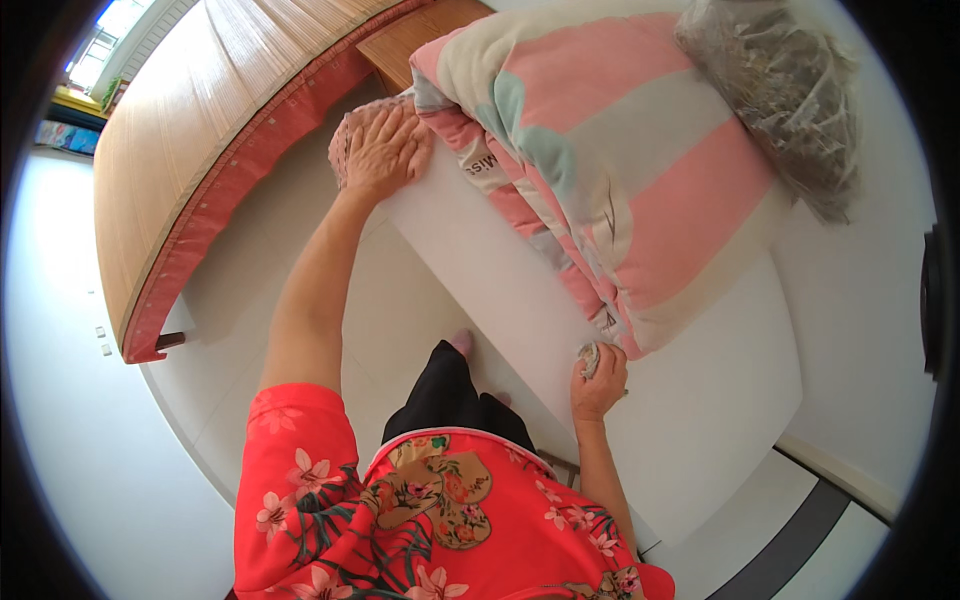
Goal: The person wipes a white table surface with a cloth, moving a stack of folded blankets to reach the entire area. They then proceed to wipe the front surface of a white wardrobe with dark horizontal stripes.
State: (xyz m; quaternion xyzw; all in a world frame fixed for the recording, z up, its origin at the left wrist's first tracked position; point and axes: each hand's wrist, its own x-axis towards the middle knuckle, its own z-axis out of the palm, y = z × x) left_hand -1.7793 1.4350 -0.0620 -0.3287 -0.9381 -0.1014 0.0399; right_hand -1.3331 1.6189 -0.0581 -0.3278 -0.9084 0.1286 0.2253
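A pink textured cloth (340, 150) lies at the far left end of a long white tabletop (480, 250). My left hand (378, 158) rests flat on this cloth with its fingers stretched out. Lower down, above the white surface, my right hand (600, 385) is closed around a small crumpled greyish wad (590, 356), which looks like cloth or paper. Just beyond that hand is the near corner of a thick folded quilt (640, 150) in pink, grey and cream, which covers much of the tabletop.
A clear plastic bag (780, 90) with dark contents lies behind the quilt, near the wall. To the left stands a bed with a woven mat (200, 130) and a red skirt (230, 185). A wooden piece of furniture (410, 40) adjoins it. Pale floor tiles (390, 290) lie between.
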